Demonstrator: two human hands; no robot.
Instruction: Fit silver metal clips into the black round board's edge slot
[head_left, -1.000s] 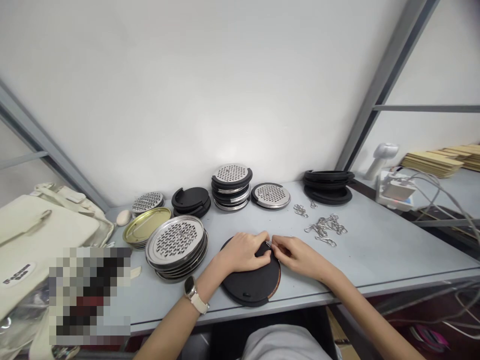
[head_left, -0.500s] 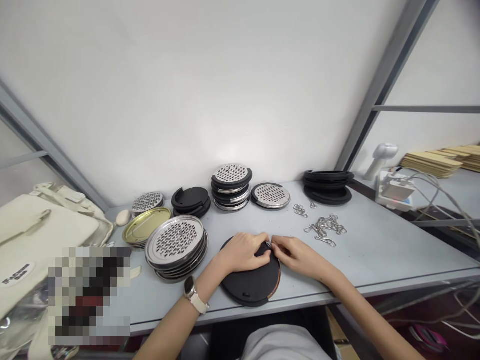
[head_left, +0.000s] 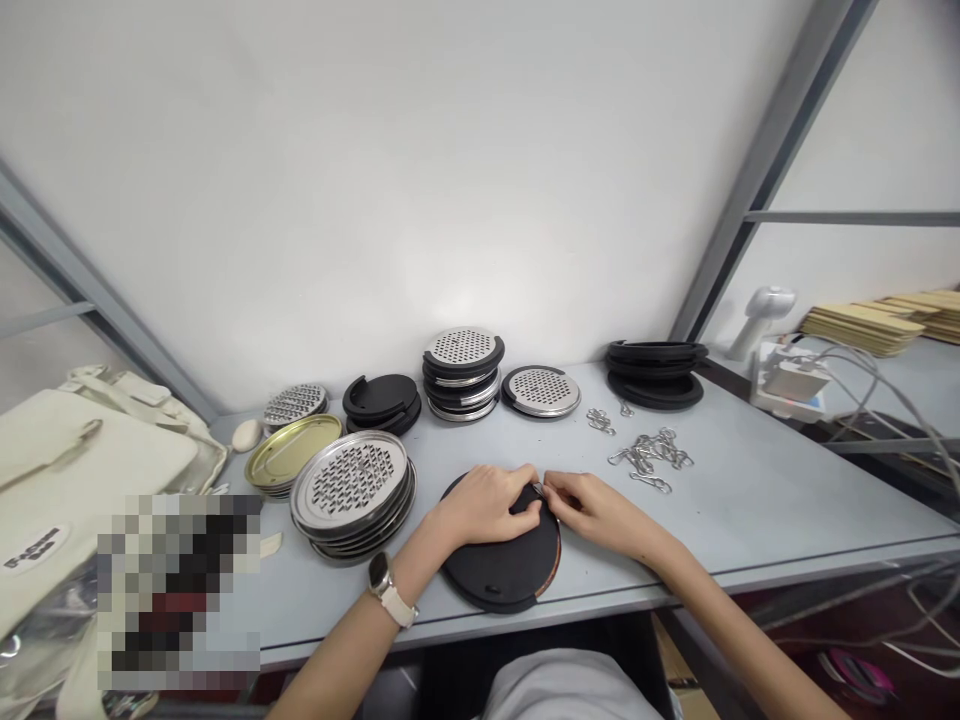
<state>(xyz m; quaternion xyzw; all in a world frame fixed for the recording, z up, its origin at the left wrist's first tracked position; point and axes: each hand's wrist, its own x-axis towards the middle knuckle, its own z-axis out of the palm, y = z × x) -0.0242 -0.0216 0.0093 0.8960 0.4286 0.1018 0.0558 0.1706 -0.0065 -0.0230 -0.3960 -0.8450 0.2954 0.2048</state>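
Observation:
A black round holder [head_left: 502,578] lies flat near the table's front edge, with an orange-brown strip showing along its right rim. My left hand [head_left: 487,508] rests over its top, fingers closed on the far right edge. Close against those fingertips, my right hand [head_left: 589,510] pinches a small metal clip [head_left: 538,490] at the holder's rim. Fingers cover most of the clip, so how it sits in the rim cannot be seen. To the right lies a loose pile of metal clips [head_left: 654,452], with a smaller group [head_left: 600,421] behind it.
Left of my hands stand stacked grater discs [head_left: 352,485] and gold lids [head_left: 292,455]. Along the wall are black holders [head_left: 381,400], a stack of holders with graters [head_left: 463,372], a single grater [head_left: 541,390] and more black holders [head_left: 656,375]. A cream bag [head_left: 90,450] sits far left.

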